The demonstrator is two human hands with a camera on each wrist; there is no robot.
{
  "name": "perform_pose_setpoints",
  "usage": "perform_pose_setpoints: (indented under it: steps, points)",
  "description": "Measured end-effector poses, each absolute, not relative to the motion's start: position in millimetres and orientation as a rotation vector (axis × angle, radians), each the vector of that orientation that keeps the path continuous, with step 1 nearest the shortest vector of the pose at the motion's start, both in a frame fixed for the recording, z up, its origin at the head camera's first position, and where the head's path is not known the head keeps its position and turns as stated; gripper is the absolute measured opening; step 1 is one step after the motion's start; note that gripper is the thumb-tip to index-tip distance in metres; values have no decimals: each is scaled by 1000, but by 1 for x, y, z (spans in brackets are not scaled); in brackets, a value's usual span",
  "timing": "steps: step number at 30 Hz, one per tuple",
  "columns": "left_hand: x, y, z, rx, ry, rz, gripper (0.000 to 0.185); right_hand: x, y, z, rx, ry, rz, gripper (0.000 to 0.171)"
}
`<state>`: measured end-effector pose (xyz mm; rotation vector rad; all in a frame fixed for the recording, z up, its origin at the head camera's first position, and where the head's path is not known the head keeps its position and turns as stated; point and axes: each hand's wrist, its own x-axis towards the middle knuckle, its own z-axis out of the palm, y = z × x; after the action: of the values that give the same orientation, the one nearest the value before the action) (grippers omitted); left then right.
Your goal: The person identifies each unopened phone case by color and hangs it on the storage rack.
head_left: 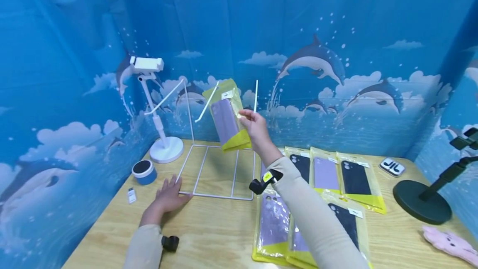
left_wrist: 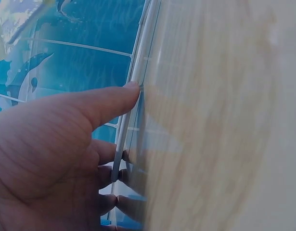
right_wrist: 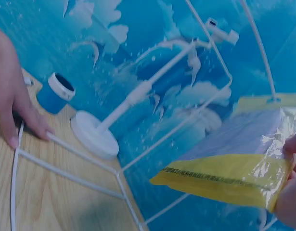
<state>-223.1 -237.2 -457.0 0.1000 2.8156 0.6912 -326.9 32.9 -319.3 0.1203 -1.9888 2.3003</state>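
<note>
My right hand pinches the side edge of a clear-and-yellow bag holding a purple phone case. The bag is raised above the white wire rack's base, tilted, with a white label near its top. A rack prong crosses in front of it in the head view; in the right wrist view a prong meets the bag's top edge at the hang hole. My left hand rests on the near left corner of the base, fingers spread, its thumb against the wire.
Several bagged phone cases, purple and black, lie at right, partly behind my right forearm. A white stand and blue jar stand left of the rack. A black stand and pink plush are far right.
</note>
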Motion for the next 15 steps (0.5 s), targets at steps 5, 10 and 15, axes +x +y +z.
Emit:
perform_pose_setpoints:
  steps: [5, 10, 15]
  points:
    - [-223, -236, -455, 104, 2820, 701, 83, -331, 43, -333, 188, -1954, 2435, 38]
    - [-224, -237, -455, 95, 2807, 699, 83, -326, 61, -348, 376, -2047, 2389, 45]
    - [-225, -240, -457, 93, 2796, 696, 85, -314, 92, -360, 428, -2080, 2410, 47]
